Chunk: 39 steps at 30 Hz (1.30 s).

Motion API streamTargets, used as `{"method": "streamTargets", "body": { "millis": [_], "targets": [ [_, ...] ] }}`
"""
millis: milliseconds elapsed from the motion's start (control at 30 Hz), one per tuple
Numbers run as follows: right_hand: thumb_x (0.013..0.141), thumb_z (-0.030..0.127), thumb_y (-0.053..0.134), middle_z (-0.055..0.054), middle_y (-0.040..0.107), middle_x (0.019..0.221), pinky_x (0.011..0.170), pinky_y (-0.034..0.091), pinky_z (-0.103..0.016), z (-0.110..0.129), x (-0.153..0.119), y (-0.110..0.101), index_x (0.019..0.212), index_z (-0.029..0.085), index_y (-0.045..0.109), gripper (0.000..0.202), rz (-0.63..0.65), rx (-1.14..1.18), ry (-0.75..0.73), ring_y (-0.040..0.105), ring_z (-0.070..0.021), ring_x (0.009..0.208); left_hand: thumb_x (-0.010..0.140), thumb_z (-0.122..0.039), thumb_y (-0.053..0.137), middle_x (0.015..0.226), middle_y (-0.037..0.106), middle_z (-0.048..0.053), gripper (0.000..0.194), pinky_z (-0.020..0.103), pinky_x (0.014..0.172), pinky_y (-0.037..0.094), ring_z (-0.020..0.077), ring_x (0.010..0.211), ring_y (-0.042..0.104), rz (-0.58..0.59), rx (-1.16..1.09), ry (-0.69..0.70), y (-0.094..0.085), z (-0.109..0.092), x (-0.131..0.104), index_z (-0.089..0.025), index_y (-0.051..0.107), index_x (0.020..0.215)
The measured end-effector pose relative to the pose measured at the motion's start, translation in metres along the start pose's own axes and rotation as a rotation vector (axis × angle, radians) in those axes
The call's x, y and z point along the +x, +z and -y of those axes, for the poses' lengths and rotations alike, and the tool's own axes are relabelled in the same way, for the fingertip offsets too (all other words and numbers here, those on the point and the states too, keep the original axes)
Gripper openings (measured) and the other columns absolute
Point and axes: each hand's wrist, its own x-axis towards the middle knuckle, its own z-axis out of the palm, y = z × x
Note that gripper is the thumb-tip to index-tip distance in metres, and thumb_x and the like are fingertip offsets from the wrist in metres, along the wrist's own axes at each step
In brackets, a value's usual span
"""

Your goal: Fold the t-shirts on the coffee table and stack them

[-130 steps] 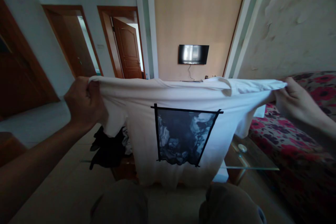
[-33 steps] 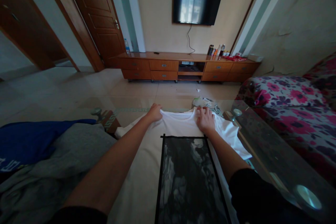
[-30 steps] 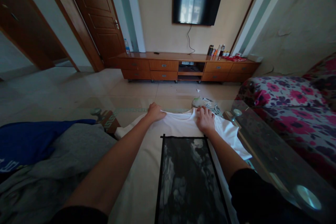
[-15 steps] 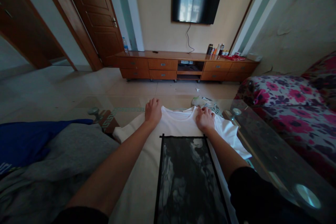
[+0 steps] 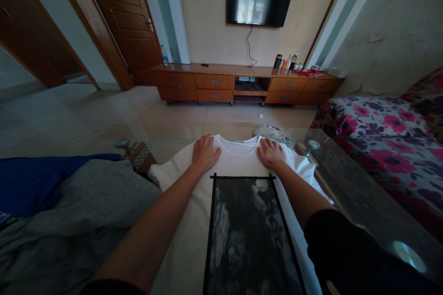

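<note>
The white cotton T-shirt with a dark square print (image 5: 238, 221) lies spread on the glass table (image 5: 349, 193); my left hand (image 5: 205, 152) and right hand (image 5: 271, 153) press flat, grasping nothing; folding not begun.

shirt (image 5: 238, 166) on table (image 5: 349, 184) | clothes pile (image 5: 79, 203) left | sofa (image 5: 377, 124) right

white t-shirt (image 5: 238, 161) runs off the bottom edge (its hem unseen); bottles (image 5: 284, 61) too small to tell.
</note>
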Motion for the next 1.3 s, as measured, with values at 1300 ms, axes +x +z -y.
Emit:
{"method": "streamTargets", "body": {
  "millis": [1300],
  "targets": [
    [0.105,0.042,0.018,-0.014,0.045,0.151,0.110,0.032,-0.051,-0.008,-0.042,-0.040,0.149,0.020,0.041,0.054,-0.259,0.217,0.062,0.045,-0.0289,0.132,0.098,-0.022,0.040,0.114,0.063,0.013,0.031,0.046,0.104,0.036,0.0302,0.116,0.052,-0.111,0.045,0.104,-0.069,-0.032,-0.033,-0.020,0.062,0.120]
  ]
}}
